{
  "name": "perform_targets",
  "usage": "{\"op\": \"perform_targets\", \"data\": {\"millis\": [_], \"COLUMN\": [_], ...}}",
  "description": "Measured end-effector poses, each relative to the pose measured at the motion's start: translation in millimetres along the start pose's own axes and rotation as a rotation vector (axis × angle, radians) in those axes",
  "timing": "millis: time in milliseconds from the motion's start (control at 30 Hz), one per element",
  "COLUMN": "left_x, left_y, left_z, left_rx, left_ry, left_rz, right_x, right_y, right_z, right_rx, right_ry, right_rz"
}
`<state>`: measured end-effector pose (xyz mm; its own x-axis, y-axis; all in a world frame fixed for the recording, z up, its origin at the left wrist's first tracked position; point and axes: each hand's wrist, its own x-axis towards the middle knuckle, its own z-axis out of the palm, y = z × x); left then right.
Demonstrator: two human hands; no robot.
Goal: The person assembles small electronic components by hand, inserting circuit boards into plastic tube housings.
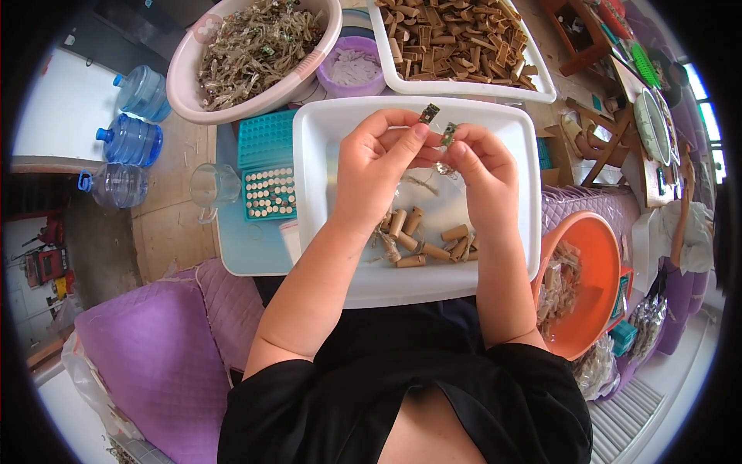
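Both my hands are raised over the far half of a white tub [417,298]. My left hand [379,158] pinches a small dark green circuit board [430,114] between thumb and fingertips. Close beside it, my right hand [488,166] grips a second small circuit board [448,134] upright. Thin wires show below the boards, between the hands; where they lead is partly hidden by my fingers. Several short brown cardboard tubes [410,261] lie in the near part of the tub, some with thin wires beside them.
Left of the tub, a teal tray [249,203] of small round pieces and a clear jug [215,185] rest on a light blue tabletop [241,251]. Beyond stand a pink basin [185,97] of wired boards and a white crate [464,91] of brown tubes. At right sits an orange basin [595,278].
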<state>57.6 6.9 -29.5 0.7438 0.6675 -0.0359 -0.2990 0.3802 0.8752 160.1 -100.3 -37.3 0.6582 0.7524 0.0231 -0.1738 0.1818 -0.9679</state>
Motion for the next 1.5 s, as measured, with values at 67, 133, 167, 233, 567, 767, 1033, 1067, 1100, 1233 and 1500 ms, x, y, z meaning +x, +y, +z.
{"op": "perform_targets", "data": {"millis": [67, 133, 167, 233, 567, 767, 1033, 1067, 1100, 1233, 1500], "left_x": [-1, -2, -2, -3, -3, -3, -4, -3, -3, -2, 0], "left_y": [1, 2, 2, 2, -1, -2, -2, -2, 0, -2, -13], "left_z": [1, 2, 3, 3, 0, 0, 1, 2, 4, -1, 0], "left_rx": [-0.006, -0.011, -0.012, -0.029, -0.029, -0.06, -0.018, -0.019, -0.022, 0.102, 0.094], "left_ry": [-0.004, -0.026, -0.026, -0.023, -0.013, -0.02, -0.038, -0.039, -0.071, -0.114, -0.139], "left_rz": [-0.012, 0.018, 0.017, 0.039, 0.053, 0.072, 0.094, 0.094, 0.085, 0.048, 0.115], "right_x": [2, 3, 3, 3, 4, 4, 5, 5, 5, 5, 5], "right_y": [1, 2, 2, 3, 2, -1, 2, 3, 3, 5, 1], "right_z": [-4, -6, -6, -6, -9, -8, -10, -9, -10, -10, -7], "right_rx": [0.058, 0.116, 0.178, 0.24, 0.354, 0.383, 0.396, 0.401, 0.405, 0.383, 0.434], "right_ry": [-0.014, -0.028, -0.046, -0.063, -0.071, -0.094, -0.135, -0.127, -0.119, -0.11, -0.141], "right_rz": [0.011, 0.023, 0.027, 0.032, 0.195, 0.23, 0.229, 0.233, 0.238, 0.262, 0.28]}}
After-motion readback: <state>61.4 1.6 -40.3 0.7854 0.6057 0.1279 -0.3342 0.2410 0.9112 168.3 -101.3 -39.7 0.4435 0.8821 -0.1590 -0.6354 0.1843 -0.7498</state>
